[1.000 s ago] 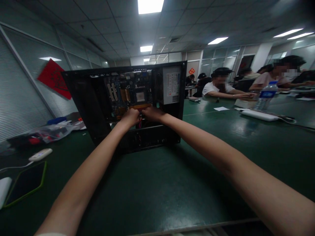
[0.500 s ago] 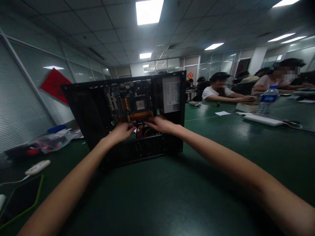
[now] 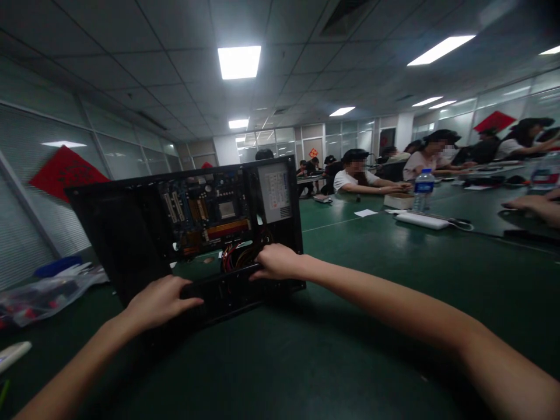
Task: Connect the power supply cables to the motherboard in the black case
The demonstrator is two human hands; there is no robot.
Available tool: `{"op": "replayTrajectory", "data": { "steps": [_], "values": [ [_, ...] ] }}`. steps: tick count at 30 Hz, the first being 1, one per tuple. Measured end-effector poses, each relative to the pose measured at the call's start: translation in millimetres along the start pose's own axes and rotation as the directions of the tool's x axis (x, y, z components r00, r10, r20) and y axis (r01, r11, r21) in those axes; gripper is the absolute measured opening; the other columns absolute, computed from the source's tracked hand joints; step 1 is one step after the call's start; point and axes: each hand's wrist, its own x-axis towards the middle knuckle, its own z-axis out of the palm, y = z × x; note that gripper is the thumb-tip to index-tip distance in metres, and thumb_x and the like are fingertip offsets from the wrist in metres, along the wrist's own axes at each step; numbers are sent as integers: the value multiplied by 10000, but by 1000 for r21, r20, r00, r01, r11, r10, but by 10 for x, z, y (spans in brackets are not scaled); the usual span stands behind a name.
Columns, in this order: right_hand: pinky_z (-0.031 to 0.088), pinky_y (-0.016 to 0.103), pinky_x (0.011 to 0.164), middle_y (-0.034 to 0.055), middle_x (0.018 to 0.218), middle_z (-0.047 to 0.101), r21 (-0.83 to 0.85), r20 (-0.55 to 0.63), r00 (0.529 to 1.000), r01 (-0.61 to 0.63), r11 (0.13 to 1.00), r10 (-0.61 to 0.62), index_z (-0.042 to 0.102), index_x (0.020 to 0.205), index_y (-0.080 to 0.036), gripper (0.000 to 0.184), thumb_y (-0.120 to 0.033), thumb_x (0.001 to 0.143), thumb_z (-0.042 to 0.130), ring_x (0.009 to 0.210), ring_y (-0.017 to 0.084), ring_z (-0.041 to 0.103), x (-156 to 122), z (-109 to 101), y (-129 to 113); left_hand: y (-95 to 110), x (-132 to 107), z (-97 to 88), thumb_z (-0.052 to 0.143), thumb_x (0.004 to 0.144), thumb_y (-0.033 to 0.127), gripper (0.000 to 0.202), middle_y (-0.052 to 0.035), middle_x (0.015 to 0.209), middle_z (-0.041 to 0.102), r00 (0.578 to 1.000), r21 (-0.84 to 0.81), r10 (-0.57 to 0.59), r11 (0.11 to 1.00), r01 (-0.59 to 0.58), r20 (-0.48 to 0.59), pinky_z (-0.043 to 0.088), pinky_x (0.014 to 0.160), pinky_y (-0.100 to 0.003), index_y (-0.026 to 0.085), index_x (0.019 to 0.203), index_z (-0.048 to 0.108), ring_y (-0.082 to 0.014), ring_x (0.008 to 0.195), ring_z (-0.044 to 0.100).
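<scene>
Looking at a black PC case [image 3: 140,227] standing on the green desk [image 3: 332,350], open side facing this way. Got the left hand [image 3: 161,297] clamped on its bottom rail [image 3: 225,291], and the right hand [image 3: 280,262] closed over that same rail further right, just beside a bundle of wires [image 3: 231,256]. Can spot a motherboard [image 3: 214,195] inside, above the rail, plus a silver power supply [image 3: 273,195] at upper right.
</scene>
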Motion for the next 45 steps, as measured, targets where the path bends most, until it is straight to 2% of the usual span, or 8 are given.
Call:
{"op": "replayTrajectory", "data": {
  "steps": [8, 19, 26, 32, 37, 40, 44, 45],
  "values": [
    [532, 354, 674, 141, 896, 789, 43, -114, 986, -114, 993, 118, 807, 958, -225, 596, -762, 900, 555, 862, 314, 767, -60, 128, -32, 73, -68, -15, 501, 854, 700, 607, -80, 1017, 789, 995, -4, -96, 995, 96, 37, 565, 780, -399, 232, 1149, 751, -317, 939, 743],
    [507, 279, 685, 118, 927, 789, -2, -56, 996, -62, 998, 62, 802, 1020, -190, 558, -687, 948, 560, 877, 264, 762, -68, 36, -15, 72, -93, 19, 495, 875, 679, 611, -81, 1061, 785, 997, 8, -81, 997, 81, -20, 543, 803, -387, 211, 1176, 750, -314, 967, 732],
    [423, 271, 635, 135, 878, 782, -71, -28, 1000, -14, 997, 12, 805, 975, -155, 556, -636, 990, 527, 861, 264, 761, -118, 9, 145, 259, -131, -14, 517, 896, 609, 538, -82, 1066, 788, 997, 20, -69, 997, 70, -24, 548, 798, -387, 225, 1192, 749, -319, 996, 733],
    [304, 273, 566, 113, 807, 766, -111, 26, 999, -33, 993, 36, 785, 904, -153, 489, -581, 999, 569, 776, 236, 739, -504, -31, 448, 792, -175, 31, 574, 931, 520, 427, -92, 1081, 786, 998, 56, 0, 998, 3, -57, 556, 794, -386, 221, 1176, 755, -318, 1007, 737],
    [258, 264, 544, 65, 694, 717, -114, 72, 996, -38, 993, 46, 757, 865, -170, 393, -490, 1014, 585, 651, 187, 680, -955, -34, 951, 1330, -20, 152, 636, 932, 519, 400, -128, 1061, 782, 984, 106, 126, 988, -113, -130, 572, 802, -415, 198, 1133, 766, -340, 982, 743],
    [312, 257, 559, 59, 691, 714, -66, 120, 991, -52, 996, 60, 756, 875, -167, 336, -430, 1004, 592, 624, 176, 661, -1233, -39, 1345, 1721, 113, 197, 669, 922, 502, 365, -149, 1003, 778, 967, 121, 193, 977, -174, -167, 587, 795, -428, 171, 1033, 776, -349, 955, 748],
    [453, 261, 627, 87, 758, 745, 200, 202, 968, -188, 962, 148, 775, 893, -160, 304, -356, 987, 564, 660, 174, 680, -1603, -116, 1824, 2328, 334, 223, 696, 924, 412, 352, -201, 1032, 768, 957, 45, 255, 967, -251, -139, 601, 806, -433, 100, 1066, 775, -361, 988, 743],
    [483, 261, 667, 110, 819, 761, 260, 184, 967, -223, 939, 178, 782, 915, -158, 323, -335, 996, 524, 722, 179, 705, -1684, -149, 1920, 2485, 407, 234, 698, 926, 383, 335, -214, 1044, 766, 954, 27, 264, 965, -263, -140, 603, 813, -426, 90, 1066, 778, -356, 1005, 742]
  ]
}}
